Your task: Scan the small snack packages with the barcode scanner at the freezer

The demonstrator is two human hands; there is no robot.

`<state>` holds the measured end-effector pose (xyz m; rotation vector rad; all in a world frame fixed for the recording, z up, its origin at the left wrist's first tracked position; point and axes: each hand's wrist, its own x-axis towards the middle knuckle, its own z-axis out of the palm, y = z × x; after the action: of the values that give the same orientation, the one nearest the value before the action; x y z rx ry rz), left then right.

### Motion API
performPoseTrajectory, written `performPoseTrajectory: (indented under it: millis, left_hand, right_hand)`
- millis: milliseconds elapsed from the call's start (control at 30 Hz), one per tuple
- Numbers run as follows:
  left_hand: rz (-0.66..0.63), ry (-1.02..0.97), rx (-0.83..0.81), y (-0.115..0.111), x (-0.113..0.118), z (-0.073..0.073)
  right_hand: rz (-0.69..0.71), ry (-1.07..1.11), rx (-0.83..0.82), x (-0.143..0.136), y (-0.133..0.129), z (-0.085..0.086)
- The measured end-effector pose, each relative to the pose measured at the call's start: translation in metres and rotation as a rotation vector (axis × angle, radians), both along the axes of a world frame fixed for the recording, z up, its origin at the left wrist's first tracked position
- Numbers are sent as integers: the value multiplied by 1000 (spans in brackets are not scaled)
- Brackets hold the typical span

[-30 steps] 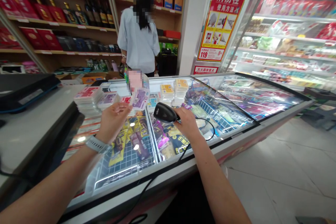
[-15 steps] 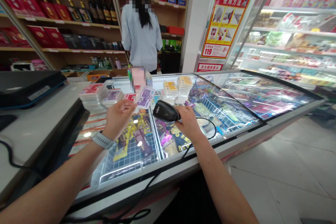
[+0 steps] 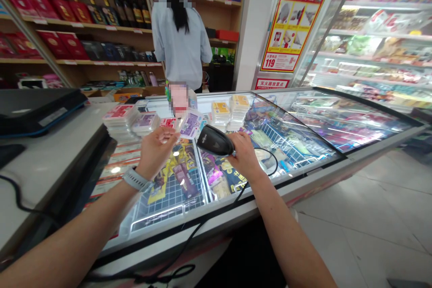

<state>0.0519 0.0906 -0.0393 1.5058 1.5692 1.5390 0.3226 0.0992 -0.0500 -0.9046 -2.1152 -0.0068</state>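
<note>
The right grip was wrapped round a black scanner, and the left grip pinched a purple-labelled packet.
The scanner's long axis ran from between three and four o'clock, at the palm, to between nine and ten at its nose, just beside the packet, which tilted toward two o'clock from the fingertips; fingers hid the handle, and the packet's fine print was too small to read. A black cable looped at four o'clock of the right grip; yellow-labelled stacks stood on the glass surface toward eleven.
</note>
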Motion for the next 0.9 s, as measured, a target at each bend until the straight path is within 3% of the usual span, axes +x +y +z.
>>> performPoseTrajectory:
  millis: [433,733,900]
  left_hand:
    - [16,-28,-31,-4,4,6]
    - [214,-155,-162,12,-27,10]
    - [248,-142,-215,20,-39,3]
  right_hand:
    - [2,-10,-25,-2,0,0]
    - [-6,-28,-10,-1,0,-1]
    - [-7,-37,-6,-1,0,-1]
